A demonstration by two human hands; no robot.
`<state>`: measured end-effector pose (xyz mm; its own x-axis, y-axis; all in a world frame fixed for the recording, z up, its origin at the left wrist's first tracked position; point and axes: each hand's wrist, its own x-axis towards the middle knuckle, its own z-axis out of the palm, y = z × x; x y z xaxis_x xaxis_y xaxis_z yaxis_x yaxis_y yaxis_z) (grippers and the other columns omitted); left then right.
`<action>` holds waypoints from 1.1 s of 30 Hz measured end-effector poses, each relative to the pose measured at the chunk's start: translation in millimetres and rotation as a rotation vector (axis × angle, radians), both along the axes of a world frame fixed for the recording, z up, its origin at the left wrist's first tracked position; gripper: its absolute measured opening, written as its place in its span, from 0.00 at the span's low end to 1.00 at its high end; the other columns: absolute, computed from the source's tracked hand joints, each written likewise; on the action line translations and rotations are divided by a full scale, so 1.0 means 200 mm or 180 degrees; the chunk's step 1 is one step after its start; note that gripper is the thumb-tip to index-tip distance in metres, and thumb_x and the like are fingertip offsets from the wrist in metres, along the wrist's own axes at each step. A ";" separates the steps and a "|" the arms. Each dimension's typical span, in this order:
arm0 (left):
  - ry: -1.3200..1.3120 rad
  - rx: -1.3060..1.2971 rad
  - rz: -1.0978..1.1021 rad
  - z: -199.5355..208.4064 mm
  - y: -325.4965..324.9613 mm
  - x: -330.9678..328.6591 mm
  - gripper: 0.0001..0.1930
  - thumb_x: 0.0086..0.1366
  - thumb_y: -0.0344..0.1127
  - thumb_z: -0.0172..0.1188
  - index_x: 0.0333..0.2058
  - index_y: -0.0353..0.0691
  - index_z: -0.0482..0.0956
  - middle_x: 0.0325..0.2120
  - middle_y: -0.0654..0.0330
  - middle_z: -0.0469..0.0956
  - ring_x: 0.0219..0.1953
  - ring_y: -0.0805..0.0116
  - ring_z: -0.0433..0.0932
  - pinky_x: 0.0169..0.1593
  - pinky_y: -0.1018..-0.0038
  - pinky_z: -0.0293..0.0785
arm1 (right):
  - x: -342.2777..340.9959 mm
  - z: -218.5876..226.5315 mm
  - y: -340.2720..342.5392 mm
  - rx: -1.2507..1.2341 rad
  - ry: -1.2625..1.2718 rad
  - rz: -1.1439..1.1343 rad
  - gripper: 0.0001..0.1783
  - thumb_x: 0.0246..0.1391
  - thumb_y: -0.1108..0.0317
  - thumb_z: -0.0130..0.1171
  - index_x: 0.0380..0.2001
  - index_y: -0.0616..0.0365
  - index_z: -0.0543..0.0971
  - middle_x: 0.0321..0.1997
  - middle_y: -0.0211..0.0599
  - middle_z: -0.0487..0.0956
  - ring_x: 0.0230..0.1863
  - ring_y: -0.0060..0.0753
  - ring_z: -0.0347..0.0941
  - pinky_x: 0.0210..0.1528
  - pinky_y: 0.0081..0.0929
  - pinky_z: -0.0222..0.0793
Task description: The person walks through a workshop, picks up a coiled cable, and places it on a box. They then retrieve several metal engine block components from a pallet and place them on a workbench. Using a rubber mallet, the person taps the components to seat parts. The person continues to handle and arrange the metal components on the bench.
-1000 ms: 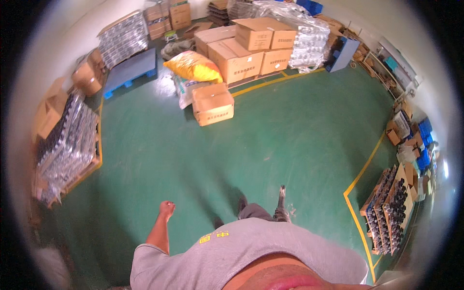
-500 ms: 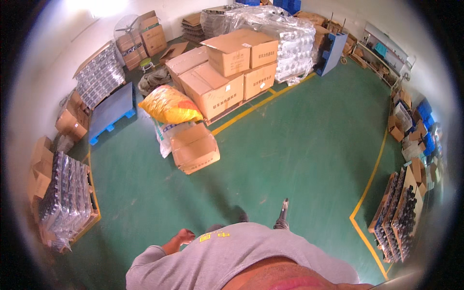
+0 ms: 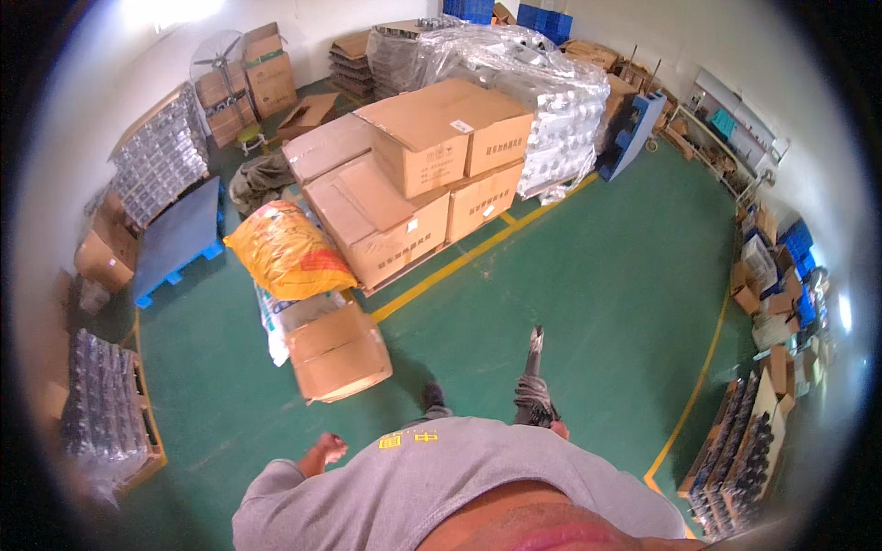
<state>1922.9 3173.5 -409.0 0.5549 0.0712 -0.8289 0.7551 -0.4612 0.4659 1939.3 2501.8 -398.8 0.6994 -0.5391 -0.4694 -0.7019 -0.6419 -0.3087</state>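
Observation:
My left hand (image 3: 331,447) hangs at my left side, fingers curled, with nothing visible in it. Only a sliver of my right hand (image 3: 559,428) shows past the grey shirt; its fingers are hidden. Beside it, crumpled grey cloth (image 3: 533,393) leads to a narrow, pointed dark-and-pale shape (image 3: 536,342) whose kind I cannot make out. A dark shoe (image 3: 433,396) is on the green floor. Nearest my left hand is an open cardboard box (image 3: 340,354), apart from it. Against that box lie a yellow-orange sack (image 3: 287,253) and a white sack (image 3: 274,331).
Large cartons (image 3: 413,133) are stacked on a pallet ahead, with plastic-wrapped goods (image 3: 560,119) behind. A blue pallet (image 3: 179,243) lies left. Wrapped stacks (image 3: 106,404) stand near left; dark parts on boards (image 3: 735,450) stand right. A yellow line (image 3: 441,274) borders the cartons.
The box, sacks and cartons appear nearer and lower in view as I move forward. My left hand has swung slightly left. Part of my right hand has come into view.

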 end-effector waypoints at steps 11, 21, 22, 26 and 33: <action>-0.1831 -0.0459 0.0010 0.30 -0.52 2.03 0.11 0.61 0.35 0.59 0.34 0.31 0.84 0.24 0.62 0.79 0.28 0.72 0.76 0.34 0.70 0.75 | 1.29 0.05 -0.02 0.0418 0.0375 0.0039 0.29 0.26 0.53 0.73 0.32 0.63 0.84 0.39 0.55 0.84 0.45 0.49 0.82 0.48 0.43 0.77; -0.0461 0.0013 -0.0049 -0.19 -0.31 2.34 0.10 0.59 0.38 0.65 0.31 0.37 0.87 0.21 0.62 0.81 0.21 0.70 0.77 0.27 0.70 0.76 | 2.42 0.02 -0.34 0.0618 0.0619 0.0526 0.27 0.26 0.54 0.72 0.30 0.64 0.83 0.36 0.56 0.84 0.41 0.49 0.82 0.45 0.44 0.77; -0.0460 0.0116 -0.0101 -0.16 -0.38 2.43 0.10 0.59 0.38 0.66 0.32 0.37 0.87 0.22 0.62 0.82 0.22 0.69 0.78 0.28 0.70 0.77 | 2.53 0.05 -0.40 0.0564 0.0595 0.0587 0.27 0.26 0.54 0.72 0.30 0.64 0.83 0.36 0.56 0.84 0.41 0.49 0.82 0.45 0.44 0.77; -0.0327 0.0520 -0.0038 0.07 -0.56 2.74 0.12 0.58 0.41 0.69 0.36 0.39 0.88 0.25 0.59 0.85 0.26 0.66 0.83 0.35 0.68 0.81 | 3.18 0.33 -0.53 0.0405 -0.0062 0.1169 0.27 0.25 0.54 0.72 0.29 0.64 0.83 0.35 0.56 0.83 0.39 0.49 0.82 0.43 0.44 0.77; -0.0534 0.0644 0.0322 -0.13 -0.45 2.83 0.13 0.59 0.44 0.66 0.34 0.42 0.88 0.25 0.55 0.85 0.26 0.64 0.83 0.37 0.68 0.81 | 4.65 1.48 -0.10 -0.0064 -0.1750 0.2617 0.23 0.30 0.56 0.70 0.27 0.65 0.82 0.29 0.54 0.81 0.29 0.50 0.78 0.36 0.41 0.75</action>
